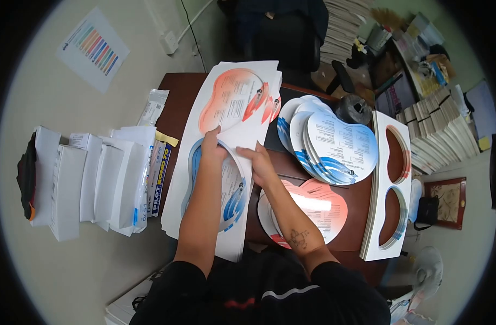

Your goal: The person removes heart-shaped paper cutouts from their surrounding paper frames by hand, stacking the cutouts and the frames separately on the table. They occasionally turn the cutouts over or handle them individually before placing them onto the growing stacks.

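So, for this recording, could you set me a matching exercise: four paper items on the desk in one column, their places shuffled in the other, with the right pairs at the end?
Items
1. stack of printed sheets
2. blue cut-outs
3. red cut-outs
4. sheets with two openings

Places
A. partly hidden by the right forearm
B. along the right side of the desk
C. under the left hand and right hand
D. just on the near side of the dark round object

Pairs: 1-C, 2-D, 3-A, 4-B
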### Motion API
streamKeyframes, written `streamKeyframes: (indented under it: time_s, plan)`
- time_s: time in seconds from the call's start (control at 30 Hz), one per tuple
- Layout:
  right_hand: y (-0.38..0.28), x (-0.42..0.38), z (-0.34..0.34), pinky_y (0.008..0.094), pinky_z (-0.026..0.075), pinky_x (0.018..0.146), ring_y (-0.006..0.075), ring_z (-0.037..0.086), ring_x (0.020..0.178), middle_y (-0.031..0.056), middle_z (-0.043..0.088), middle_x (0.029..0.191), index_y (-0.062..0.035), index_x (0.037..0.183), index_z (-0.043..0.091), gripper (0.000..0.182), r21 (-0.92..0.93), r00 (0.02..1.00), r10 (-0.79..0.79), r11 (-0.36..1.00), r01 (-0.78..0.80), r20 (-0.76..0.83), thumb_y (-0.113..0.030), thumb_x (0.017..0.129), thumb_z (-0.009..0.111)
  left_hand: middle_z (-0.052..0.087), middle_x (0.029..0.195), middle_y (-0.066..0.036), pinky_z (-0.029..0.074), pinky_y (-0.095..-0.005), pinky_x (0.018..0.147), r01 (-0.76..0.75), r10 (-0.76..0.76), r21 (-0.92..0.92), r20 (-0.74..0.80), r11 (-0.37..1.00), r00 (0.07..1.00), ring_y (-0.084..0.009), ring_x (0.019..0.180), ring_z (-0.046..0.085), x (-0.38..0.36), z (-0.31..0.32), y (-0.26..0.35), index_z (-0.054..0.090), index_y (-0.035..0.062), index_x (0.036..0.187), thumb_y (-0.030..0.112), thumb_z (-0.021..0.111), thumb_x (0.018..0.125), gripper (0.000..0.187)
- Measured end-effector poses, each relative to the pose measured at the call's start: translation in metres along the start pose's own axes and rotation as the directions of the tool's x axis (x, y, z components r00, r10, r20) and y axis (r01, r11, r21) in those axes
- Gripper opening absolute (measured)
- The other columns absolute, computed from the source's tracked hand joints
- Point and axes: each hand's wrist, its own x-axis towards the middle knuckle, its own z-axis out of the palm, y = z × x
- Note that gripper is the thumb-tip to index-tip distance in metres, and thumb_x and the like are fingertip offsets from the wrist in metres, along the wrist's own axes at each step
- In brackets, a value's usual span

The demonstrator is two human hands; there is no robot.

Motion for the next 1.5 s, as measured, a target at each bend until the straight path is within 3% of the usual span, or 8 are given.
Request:
streamKeyframes:
  time_s: [0.13, 0.27, 0.4, 0.57, 0.67, 0.87, 1.17, 1.5]
  plan:
    - [-0.011, 0.001, -0.01, 0.0353, 0.052, 0.089, 0.0241, 0.065, 0.099, 0.0161, 0.063, 0.116, 0.0056, 0.128, 0.049, 0.043, 0.454, 0.986, 0.077, 0.88, -0.137, 0.148, -0.025, 0.097, 0.047, 0.043, 0.138, -0.03, 0.042, -0.0577, 0.104, 0.035, -0.04, -0.073, -0.068, 0.997, 0.997, -0.0434, 0.125, 0.049, 0.001, -0.001, 0.008, 0.033, -0.0064, 0.141, 0.005, 0.04, 0.097, 0.046]
    - [0.007, 0.031, -0.036, 0.0374, 0.048, 0.097, 0.0269, 0.063, 0.109, 0.0219, 0.061, 0.124, 0.0067, 0.129, 0.052, 0.046, 0.452, 0.986, 0.065, 0.883, -0.127, 0.152, -0.026, 0.098, 0.042, 0.04, 0.14, -0.029, 0.043, -0.0566, 0.104, 0.013, -0.015, -0.018, -0.1, 1.0, 0.995, -0.0441, 0.126, 0.047, -0.023, 0.015, 0.009, 0.032, -0.0067, 0.141, 0.004, 0.039, 0.097, 0.046]
    - [0.003, 0.052, -0.029, 0.0315, 0.055, 0.08, 0.0212, 0.067, 0.093, 0.019, 0.066, 0.111, 0.0068, 0.117, 0.059, 0.031, 0.075, 0.991, -0.077, 0.994, 0.085, -0.106, -0.011, 0.092, 0.056, 0.041, 0.14, -0.03, 0.042, -0.0578, 0.104, 0.025, -0.028, -0.022, -0.145, 0.999, 0.989, -0.044, 0.127, 0.047, -0.021, 0.014, 0.01, 0.031, -0.0061, 0.141, 0.002, 0.04, 0.096, 0.046]
    - [-0.008, 0.064, -0.019, 0.0262, 0.055, 0.064, 0.0162, 0.068, 0.075, 0.0133, 0.07, 0.095, 0.0069, 0.109, 0.062, 0.026, -0.331, 0.906, -0.186, 0.942, 0.055, -0.38, -0.003, 0.086, 0.067, 0.039, 0.142, -0.029, 0.039, -0.0582, 0.107, 0.06, -0.064, -0.067, -0.059, 0.996, 0.996, -0.0439, 0.13, 0.044, -0.005, -0.001, 0.019, 0.031, -0.006, 0.142, 0.002, 0.04, 0.096, 0.047]
    - [0.002, 0.078, -0.019, 0.0274, 0.055, 0.064, 0.0168, 0.068, 0.075, 0.013, 0.07, 0.091, 0.0075, 0.112, 0.058, 0.032, -0.385, 0.837, -0.335, 0.908, 0.165, -0.432, -0.006, 0.085, 0.068, 0.037, 0.143, -0.03, 0.039, -0.0576, 0.107, 0.065, -0.07, -0.077, -0.063, 0.995, 0.996, -0.0442, 0.131, 0.043, 0.003, -0.008, 0.022, 0.03, -0.0065, 0.142, 0.002, 0.041, 0.096, 0.048]
    - [0.005, 0.082, -0.013, 0.0279, 0.054, 0.06, 0.0163, 0.067, 0.069, 0.014, 0.07, 0.087, 0.008, 0.102, 0.067, 0.021, -0.029, 0.927, -0.241, 0.97, 0.243, -0.288, -0.008, 0.088, 0.067, 0.035, 0.144, -0.031, 0.038, -0.0562, 0.108, 0.05, -0.051, -0.015, -0.047, 0.999, 0.998, -0.0446, 0.131, 0.042, -0.025, 0.008, 0.018, 0.027, -0.0084, 0.142, 0.003, 0.041, 0.095, 0.05]
    - [0.005, 0.1, -0.023, 0.0354, 0.052, 0.061, 0.023, 0.069, 0.064, 0.0147, 0.071, 0.07, 0.0004, 0.082, 0.074, 0.026, -0.675, 0.769, -0.494, 0.729, 0.112, -0.406, -0.025, 0.078, 0.074, 0.053, 0.129, -0.026, 0.052, -0.0435, 0.098, -0.029, 0.048, 0.266, -0.068, 0.964, 0.997, -0.0341, 0.117, 0.058, -0.053, 0.013, 0.018, 0.039, -0.0083, 0.133, 0.01, 0.046, 0.096, 0.041]
    - [0.019, 0.11, -0.041, 0.0408, 0.049, 0.057, 0.0277, 0.065, 0.058, 0.0193, 0.064, 0.063, 0.0012, 0.065, 0.064, 0.034, -0.802, 0.718, -0.575, 0.596, 0.041, -0.391, -0.03, 0.076, 0.074, 0.055, 0.126, -0.025, 0.05, -0.0446, 0.098, -0.019, 0.055, 0.355, -0.092, 0.935, 0.994, -0.0327, 0.116, 0.059, -0.081, 0.029, 0.025, 0.044, -0.006, 0.128, 0.014, 0.047, 0.097, 0.037]
